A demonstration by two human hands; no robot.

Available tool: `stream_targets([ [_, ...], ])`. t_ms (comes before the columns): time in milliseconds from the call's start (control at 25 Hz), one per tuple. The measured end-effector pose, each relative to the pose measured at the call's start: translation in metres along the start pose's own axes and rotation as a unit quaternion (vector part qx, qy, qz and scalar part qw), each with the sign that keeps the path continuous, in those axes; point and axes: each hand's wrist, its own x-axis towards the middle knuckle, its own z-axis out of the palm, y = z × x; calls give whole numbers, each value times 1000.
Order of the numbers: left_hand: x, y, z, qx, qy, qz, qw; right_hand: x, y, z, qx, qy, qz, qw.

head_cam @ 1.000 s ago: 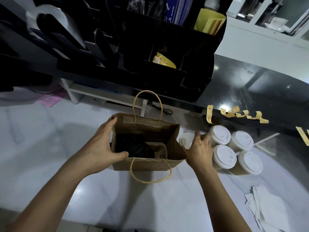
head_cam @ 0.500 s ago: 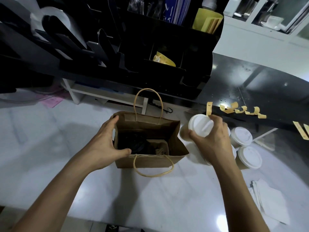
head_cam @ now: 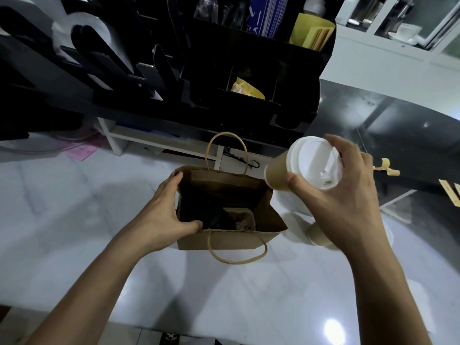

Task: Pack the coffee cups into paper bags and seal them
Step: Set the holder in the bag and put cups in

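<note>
Standing open on the white tabletop [head_cam: 74, 220], one brown paper bag [head_cam: 231, 239] with two twine handles holds a dark cup carrier inside. The left hand [head_cam: 161, 215] grips the bag's left rim, thumb curled over the near edge. The right hand [head_cam: 348, 195] holds one coffee cup [head_cam: 306, 165], tilted, white lid toward the camera, above and right of the bag's mouth. One more cup [head_cam: 319, 235] shows beneath that wrist; others, if any, are hidden.

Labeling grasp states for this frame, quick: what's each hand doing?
Left hand: grips the left rim of the open paper bag.
Right hand: holds a lidded coffee cup, tilted, beside and above the bag.
</note>
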Motion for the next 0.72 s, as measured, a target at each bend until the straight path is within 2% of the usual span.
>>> stream_targets([
  [160, 0, -1, 1, 0, 0, 1, 1000, -6, -10, 11, 49, -72, -36, 996],
  [280, 1, -3, 1, -6, -1, 4, 1000, -9, -6, 30, 10, -193, -61, 979],
  [360, 0, -5, 2, -11, -1, 15, 1000, -10, 0, 42, -23, -242, -75, 967],
  [520, -3, -6, 3, -22, 3, 39, 999, -8, 9, 57, -74, -281, -99, 952],
  [720, -3, -6, 4, -12, -4, 35, 999, 5, 19, 57, -153, -294, -116, 936],
])
